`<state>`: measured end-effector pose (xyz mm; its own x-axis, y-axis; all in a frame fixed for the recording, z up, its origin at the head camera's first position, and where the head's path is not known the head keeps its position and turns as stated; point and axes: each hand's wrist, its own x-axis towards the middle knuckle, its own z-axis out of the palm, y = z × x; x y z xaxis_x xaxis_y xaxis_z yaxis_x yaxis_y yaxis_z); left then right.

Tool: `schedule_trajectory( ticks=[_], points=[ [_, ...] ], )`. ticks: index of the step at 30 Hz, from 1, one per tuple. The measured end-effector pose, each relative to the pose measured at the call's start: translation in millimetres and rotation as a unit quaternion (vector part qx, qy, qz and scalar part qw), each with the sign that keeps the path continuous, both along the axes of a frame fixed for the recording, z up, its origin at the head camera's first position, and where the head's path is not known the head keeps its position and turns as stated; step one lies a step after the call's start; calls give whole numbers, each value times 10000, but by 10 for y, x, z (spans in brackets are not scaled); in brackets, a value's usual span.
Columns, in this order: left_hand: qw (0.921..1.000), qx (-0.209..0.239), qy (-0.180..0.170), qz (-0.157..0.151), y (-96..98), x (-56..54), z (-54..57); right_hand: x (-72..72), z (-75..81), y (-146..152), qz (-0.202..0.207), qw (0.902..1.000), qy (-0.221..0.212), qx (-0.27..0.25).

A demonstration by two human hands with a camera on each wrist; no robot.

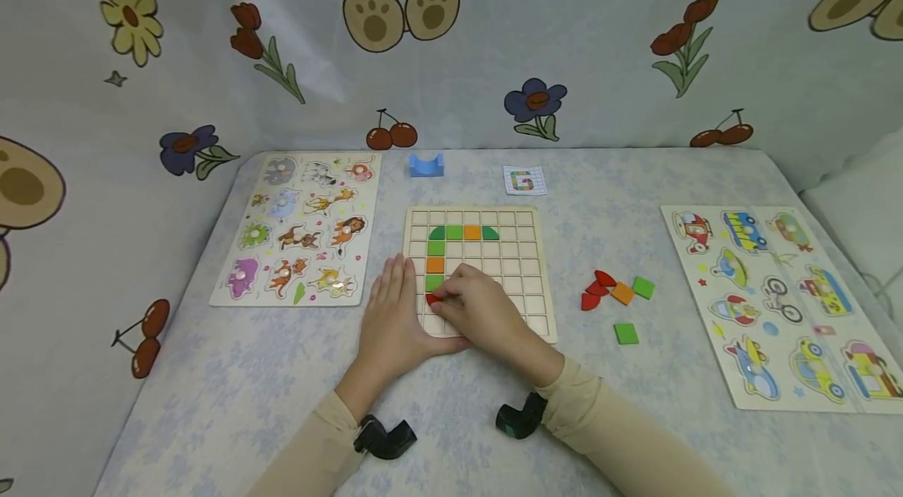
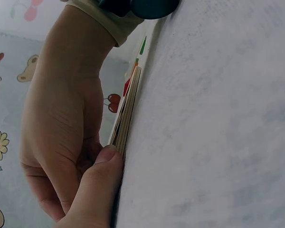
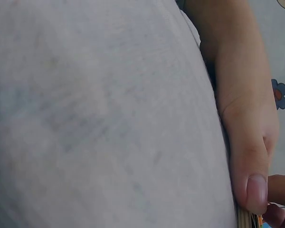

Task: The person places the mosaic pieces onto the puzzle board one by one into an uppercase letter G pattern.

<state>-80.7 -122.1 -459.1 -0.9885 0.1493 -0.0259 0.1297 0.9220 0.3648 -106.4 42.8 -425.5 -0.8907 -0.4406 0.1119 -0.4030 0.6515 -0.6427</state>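
Observation:
A wooden grid board (image 1: 518, 285) lies in front of me, with green and orange pieces forming a row near its top and a column down its left side. My left hand (image 1: 395, 321) rests at the board's lower left corner, fingers straight along the left edge and thumb along the front edge. Over the column's lower end, my right hand (image 1: 483, 309) pinches a red piece (image 1: 433, 299) between thumb and fingertips, partly covering it. In the left wrist view the left thumb (image 2: 99, 180) touches the board's edge (image 2: 128, 109); the right hand (image 2: 66, 104) arches above.
Right of the board lie several loose pieces: red ones (image 1: 589, 301), an orange square (image 1: 622, 293) and green squares (image 1: 625, 334). An animal puzzle (image 1: 360, 246) stands left, a vehicle puzzle (image 1: 719, 356) right. Behind are a blue holder (image 1: 426, 166) and a pattern card (image 1: 536, 172).

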Motion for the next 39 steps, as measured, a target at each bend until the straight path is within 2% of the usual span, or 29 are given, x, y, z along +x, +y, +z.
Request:
schedule_trajectory(
  ticks=[5,13,20,29,34,39],
  points=[
    [10000,25,11,7,8,2,2,-1,1,39,108,9998,82,-119],
    [10000,12,66,-12,15,-3,-13,6,20,76,258,9996,104,-24],
    [9999,70,-83,31,25,2,1,49,121,257,-5,9994,-335,26],
    [9998,82,-170,77,22,7,9,86,286,981,-99,9978,-651,-117],
    [9997,160,-170,60,24,10,16,171,243,1463,-241,9975,-659,75],
    [9998,139,-155,65,19,9,8,301,209,1865,-421,9950,-755,509]
  ],
)
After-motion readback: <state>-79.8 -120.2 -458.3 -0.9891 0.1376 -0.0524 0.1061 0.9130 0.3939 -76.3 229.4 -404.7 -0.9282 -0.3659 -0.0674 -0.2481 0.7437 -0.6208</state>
